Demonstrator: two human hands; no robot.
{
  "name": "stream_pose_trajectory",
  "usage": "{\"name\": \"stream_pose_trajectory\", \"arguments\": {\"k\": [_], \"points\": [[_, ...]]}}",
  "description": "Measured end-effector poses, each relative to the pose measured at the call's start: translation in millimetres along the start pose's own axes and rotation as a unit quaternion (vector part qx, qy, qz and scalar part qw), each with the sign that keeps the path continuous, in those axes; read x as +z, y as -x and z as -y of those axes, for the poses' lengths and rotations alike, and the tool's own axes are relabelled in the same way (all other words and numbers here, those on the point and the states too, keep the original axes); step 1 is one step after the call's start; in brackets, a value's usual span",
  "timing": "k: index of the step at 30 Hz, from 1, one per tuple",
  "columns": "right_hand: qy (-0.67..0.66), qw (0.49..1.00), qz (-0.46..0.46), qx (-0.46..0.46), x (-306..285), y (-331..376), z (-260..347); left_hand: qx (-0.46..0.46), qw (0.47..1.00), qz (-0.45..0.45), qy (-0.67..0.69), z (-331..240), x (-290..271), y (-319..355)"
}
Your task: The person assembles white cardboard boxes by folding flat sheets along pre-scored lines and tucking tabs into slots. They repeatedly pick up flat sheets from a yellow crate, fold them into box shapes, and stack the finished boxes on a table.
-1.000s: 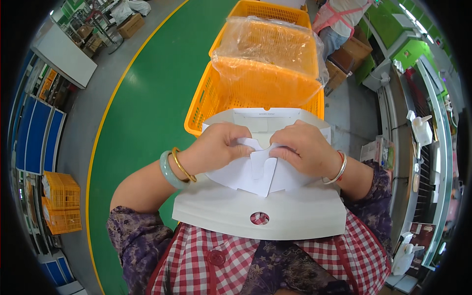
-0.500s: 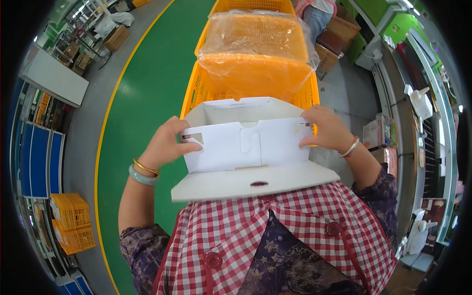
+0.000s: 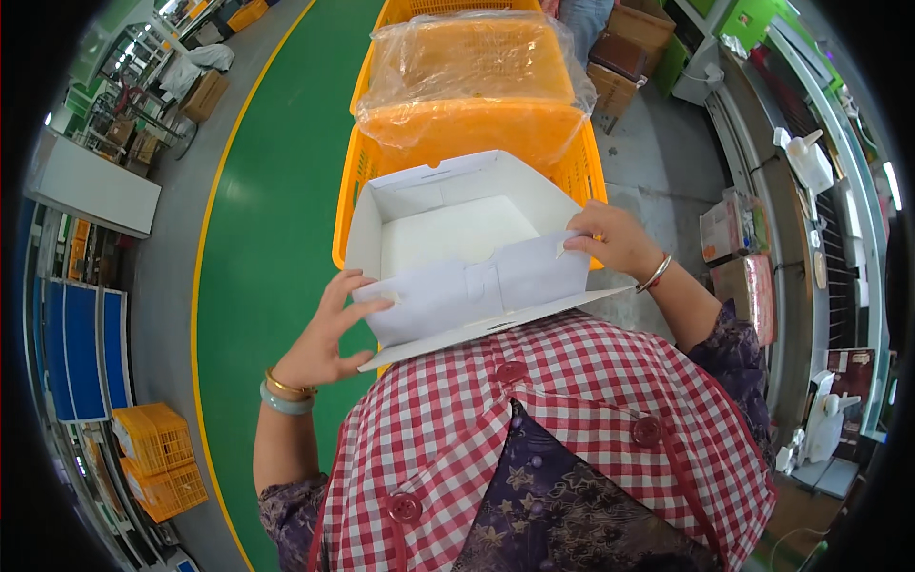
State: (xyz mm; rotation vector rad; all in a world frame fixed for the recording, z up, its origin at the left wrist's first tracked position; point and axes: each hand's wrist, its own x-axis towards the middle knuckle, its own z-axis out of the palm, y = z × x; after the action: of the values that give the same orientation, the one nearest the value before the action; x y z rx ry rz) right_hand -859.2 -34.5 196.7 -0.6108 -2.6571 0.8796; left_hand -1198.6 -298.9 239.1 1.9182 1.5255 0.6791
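A white cardboard box (image 3: 457,234) with an open top is held in front of my apron, its pale inside showing. Along its near side runs a folded wall with a slotted tab, and a flap (image 3: 496,329) hangs out below against the apron. My left hand (image 3: 319,329) grips the near left corner: the fingers press on the wall's end, the thumb is at the flap's edge. At the near right corner, my right hand (image 3: 610,238) pinches the top edge of the same wall. Some of its fingertips are hidden.
Just beyond the box stand orange plastic crates (image 3: 348,205), draped with a clear plastic sheet (image 3: 477,67). Cardboard boxes (image 3: 612,91) and part of a person (image 3: 583,29) are at the far right. Stacked orange crates (image 3: 162,467) stand at the left; a machine bench (image 3: 777,191) runs along the right.
The box has tipped so that its inside shows more, and its right side has risen. My left hand has shifted lower with fingers more spread; the right hand has stayed at its corner.
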Motion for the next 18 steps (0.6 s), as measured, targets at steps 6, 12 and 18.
{"name": "stream_pose_trajectory", "arguments": {"k": [6,12,18], "points": [[-0.039,0.997,0.004,0.06,-5,0,-37,0.009,0.999,-0.024,-0.039,-5,20,-27],[-0.423,0.883,0.029,0.202,30,2,-70,-0.071,0.972,-0.217,0.056,32,53,-32],[-0.413,0.885,-0.081,0.199,69,-10,-84,-0.159,0.95,-0.25,0.102,83,52,-86]]}}
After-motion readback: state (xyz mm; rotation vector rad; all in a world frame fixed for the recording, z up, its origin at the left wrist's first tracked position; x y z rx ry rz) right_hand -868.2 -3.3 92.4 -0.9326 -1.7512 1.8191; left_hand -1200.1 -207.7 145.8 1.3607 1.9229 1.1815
